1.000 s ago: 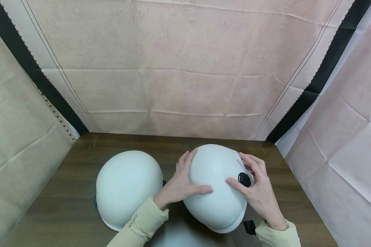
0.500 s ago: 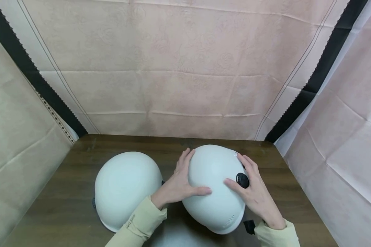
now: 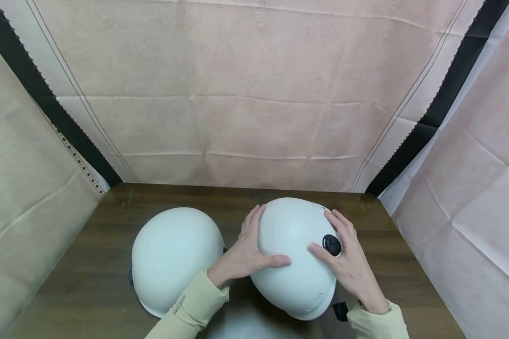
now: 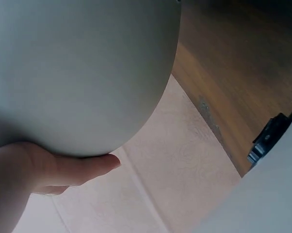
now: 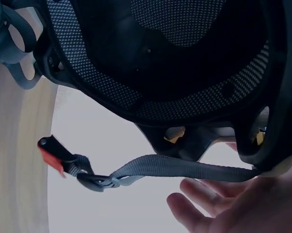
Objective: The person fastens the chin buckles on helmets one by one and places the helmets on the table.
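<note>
"Which step is this?"
"Steadying or turning the helmet [image 3: 294, 278], I'd judge. The left hand [image 3: 247, 255] and right hand [image 3: 349, 266] hold it between them, spread wide."
"And the next move?"
"It probably calls for even pressure from both sides, minding the strap [image 5: 185, 168] beside the right hand."
"Anything inside?"
"Only mesh padding [image 5: 112, 94] shows. The second helmet [image 3: 176, 261], left of the grip, sits dome-up, its inside hidden."

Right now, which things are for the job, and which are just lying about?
Seem part of the job:
held helmet
its strap, hanging
left hand
right hand

Seem just there:
other helmet, in neither hand
cloth behind the table
</note>
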Tool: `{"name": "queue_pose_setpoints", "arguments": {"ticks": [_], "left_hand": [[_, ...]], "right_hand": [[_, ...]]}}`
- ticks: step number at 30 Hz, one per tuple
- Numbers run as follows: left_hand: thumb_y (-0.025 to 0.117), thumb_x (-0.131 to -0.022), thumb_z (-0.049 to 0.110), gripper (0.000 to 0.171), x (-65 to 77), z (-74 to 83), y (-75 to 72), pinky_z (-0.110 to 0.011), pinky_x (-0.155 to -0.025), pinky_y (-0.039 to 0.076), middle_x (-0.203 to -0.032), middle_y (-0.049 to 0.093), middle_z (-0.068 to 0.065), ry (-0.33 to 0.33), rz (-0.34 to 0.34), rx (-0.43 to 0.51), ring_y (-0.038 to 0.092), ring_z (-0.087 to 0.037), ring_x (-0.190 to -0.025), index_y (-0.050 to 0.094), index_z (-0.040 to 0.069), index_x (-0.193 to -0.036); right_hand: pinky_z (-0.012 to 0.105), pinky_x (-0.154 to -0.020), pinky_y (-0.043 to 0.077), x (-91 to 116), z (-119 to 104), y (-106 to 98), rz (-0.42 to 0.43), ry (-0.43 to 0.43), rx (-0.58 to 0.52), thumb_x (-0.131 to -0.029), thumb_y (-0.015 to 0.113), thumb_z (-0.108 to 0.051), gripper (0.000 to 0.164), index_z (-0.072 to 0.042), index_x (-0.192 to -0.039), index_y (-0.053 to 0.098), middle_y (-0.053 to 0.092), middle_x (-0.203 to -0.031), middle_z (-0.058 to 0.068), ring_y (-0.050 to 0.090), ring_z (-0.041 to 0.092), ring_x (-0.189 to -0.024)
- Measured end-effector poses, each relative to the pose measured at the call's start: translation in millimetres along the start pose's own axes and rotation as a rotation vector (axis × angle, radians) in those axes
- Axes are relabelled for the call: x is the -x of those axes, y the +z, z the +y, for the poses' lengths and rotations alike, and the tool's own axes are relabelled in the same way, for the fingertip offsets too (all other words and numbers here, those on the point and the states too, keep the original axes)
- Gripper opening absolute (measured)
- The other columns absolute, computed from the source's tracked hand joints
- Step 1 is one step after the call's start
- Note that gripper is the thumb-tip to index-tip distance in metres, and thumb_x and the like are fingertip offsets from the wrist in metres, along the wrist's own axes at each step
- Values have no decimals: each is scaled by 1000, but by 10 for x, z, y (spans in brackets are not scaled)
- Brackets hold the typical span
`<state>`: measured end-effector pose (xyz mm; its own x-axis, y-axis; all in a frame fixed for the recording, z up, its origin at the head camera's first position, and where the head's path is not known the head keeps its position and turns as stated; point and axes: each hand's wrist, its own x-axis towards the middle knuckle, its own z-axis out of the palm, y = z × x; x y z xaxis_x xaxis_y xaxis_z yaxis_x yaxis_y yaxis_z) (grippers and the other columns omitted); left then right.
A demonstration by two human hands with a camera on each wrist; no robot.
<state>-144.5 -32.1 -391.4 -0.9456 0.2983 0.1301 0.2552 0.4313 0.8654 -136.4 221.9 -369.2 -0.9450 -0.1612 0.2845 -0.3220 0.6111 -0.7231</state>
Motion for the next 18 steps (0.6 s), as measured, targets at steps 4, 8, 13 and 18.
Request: {"name": "queue_pose_setpoints", "arguments": {"ticks": [4, 8, 13, 18], "left_hand": [[77, -68, 64, 118, 9, -9, -12, -61, -96, 39, -159, -2, 12, -7, -2, 6, 19, -30, -141, -2, 42, -153], [77, -68, 64, 118, 15, -21, -23, -61, -96, 39, -159, -2, 12, -3, -4, 7, 19, -30, -141, -2, 41, -153], [77, -67, 65, 121, 25, -5, -70, -62, -99, 36, -160, -8, 9, -8, -9, -19, 7, -29, -146, 0, 33, -155], [76, -68, 65, 123, 34, 42, -111, -64, -103, 30, -161, -7, 7, 14, -34, -27, 2, -26, -147, -7, 38, -154]], "right_hand": [[71, -98, 29, -9, -3, 10, -7, 1, 16, -85, 74, -40, 80, -35, -152, 30, 17, -160, -3, 20, 31, -144], [68, -100, 29, -18, -13, 5, -23, -13, 35, -85, 74, -42, 78, -37, -151, 33, 21, -159, -10, 18, 25, -146], [65, -101, 30, -28, -41, 14, -28, -25, 47, -84, 75, -44, 78, -36, -150, 35, 24, -158, -8, 23, 26, -144], [64, -100, 31, -35, -91, 28, -32, -42, 54, -83, 75, -44, 79, -34, -150, 36, 25, -158, -6, 25, 28, -143]]}}
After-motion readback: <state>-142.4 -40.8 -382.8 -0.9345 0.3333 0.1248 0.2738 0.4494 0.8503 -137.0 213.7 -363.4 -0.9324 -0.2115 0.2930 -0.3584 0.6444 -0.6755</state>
